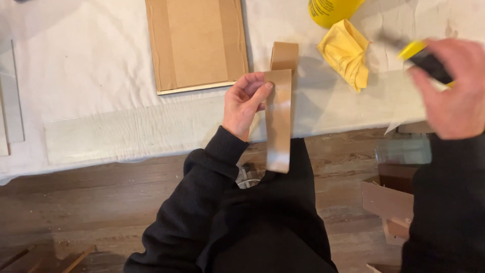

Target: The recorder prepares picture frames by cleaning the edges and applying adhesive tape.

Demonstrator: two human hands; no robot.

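My left hand (245,103) pinches the top end of a strip of brown packing tape (279,121); the strip hangs down past the table edge toward my lap. Just behind it, a roll of brown tape (284,54) stands on the white cloth. My right hand (452,91) is raised at the right edge, blurred, gripping a yellow and black utility knife (423,56). A clear glass pane (141,131) lies along the near edge of the table, left of my left hand.
A brown cardboard-backed frame (197,43) lies face down at the table's back. A yellow cloth (346,53) and a yellow container (331,10) sit at the right. More glass (11,96) lies far left. Cardboard boxes (389,199) stand on the wooden floor.
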